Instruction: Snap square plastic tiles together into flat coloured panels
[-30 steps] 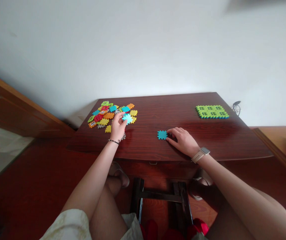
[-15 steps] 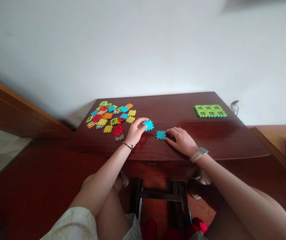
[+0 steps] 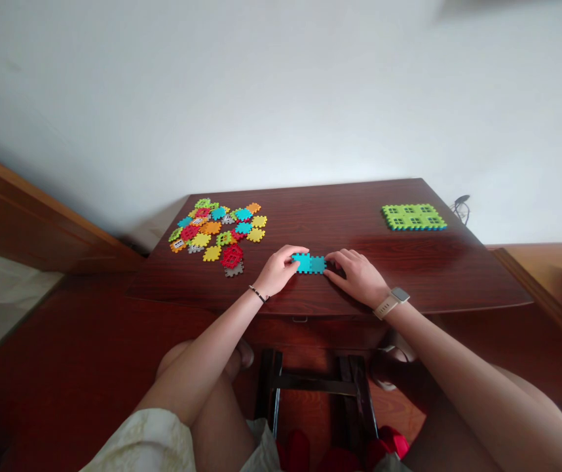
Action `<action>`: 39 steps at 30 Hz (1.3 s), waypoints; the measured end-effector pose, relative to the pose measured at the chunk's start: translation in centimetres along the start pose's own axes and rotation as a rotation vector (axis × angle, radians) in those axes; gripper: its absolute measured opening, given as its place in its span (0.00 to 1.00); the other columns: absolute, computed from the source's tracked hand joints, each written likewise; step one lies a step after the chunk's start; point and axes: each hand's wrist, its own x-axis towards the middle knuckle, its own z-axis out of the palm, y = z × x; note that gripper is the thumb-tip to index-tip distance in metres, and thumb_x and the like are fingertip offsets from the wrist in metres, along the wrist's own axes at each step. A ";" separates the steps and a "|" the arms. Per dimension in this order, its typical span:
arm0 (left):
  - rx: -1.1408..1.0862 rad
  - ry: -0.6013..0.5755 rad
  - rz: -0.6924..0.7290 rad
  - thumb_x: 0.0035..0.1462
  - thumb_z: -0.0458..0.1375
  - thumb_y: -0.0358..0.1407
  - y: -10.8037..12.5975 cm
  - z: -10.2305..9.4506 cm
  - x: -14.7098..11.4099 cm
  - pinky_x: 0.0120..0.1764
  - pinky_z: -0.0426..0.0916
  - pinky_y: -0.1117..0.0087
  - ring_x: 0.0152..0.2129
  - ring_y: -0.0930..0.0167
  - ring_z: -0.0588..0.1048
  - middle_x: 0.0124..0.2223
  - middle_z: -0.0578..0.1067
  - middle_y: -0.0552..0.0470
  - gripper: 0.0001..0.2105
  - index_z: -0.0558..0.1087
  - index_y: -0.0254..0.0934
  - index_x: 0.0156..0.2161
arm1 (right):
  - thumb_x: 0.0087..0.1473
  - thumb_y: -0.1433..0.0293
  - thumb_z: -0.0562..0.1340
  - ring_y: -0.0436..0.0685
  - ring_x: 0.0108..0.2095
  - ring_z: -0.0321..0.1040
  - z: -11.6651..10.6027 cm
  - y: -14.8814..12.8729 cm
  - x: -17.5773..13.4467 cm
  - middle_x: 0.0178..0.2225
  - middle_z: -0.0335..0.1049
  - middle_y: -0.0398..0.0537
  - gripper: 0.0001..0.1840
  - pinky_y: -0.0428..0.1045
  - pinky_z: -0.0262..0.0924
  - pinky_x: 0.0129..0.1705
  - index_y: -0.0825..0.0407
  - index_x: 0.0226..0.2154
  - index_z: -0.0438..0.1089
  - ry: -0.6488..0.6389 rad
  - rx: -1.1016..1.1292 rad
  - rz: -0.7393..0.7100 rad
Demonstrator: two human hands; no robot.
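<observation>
Two blue interlocking tiles with notched edges meet side by side near the front of the table. My left hand (image 3: 280,269) pinches the left blue tile (image 3: 302,263) between thumb and fingers. That tile sits against or slightly over the left edge of the right blue tile (image 3: 318,265); I cannot tell whether their teeth are joined. My right hand (image 3: 356,275) grips the right tile by its far edge, fingers at the upper corner and thumb at the lower one.
A loose pile of coloured tiles (image 3: 211,227) covers the table's left side. At the right lies a green panel with window openings (image 3: 413,217), with blue beneath it. The dark wooden table (image 3: 325,203) backs onto a white wall. A black cable (image 3: 461,208) shows beyond its right edge.
My left hand has moved right and down with its blue tile, bringing it against the other one. My right hand and its tile have stayed in place.
</observation>
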 end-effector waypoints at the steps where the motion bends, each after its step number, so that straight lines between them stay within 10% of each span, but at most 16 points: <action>1: 0.028 0.005 0.012 0.62 0.57 0.24 0.1 0.0 0.0 0.57 0.74 0.63 0.56 0.64 0.79 0.57 0.80 0.45 0.19 0.79 0.40 0.55 | 0.69 0.61 0.65 0.64 0.41 0.71 0.0 0.0 0.0 0.39 0.75 0.51 0.13 0.56 0.62 0.46 0.50 0.51 0.73 -0.001 -0.001 0.001; 39: 0.433 0.031 0.128 0.63 0.64 0.27 0.0 0.7 -0.3 0.59 0.71 0.54 0.51 0.60 0.77 0.52 0.81 0.48 0.15 0.77 0.42 0.54 | 0.69 0.60 0.63 0.64 0.42 0.70 0.0 -0.1 0.0 0.39 0.74 0.50 0.13 0.57 0.62 0.48 0.49 0.51 0.72 -0.009 0.018 0.008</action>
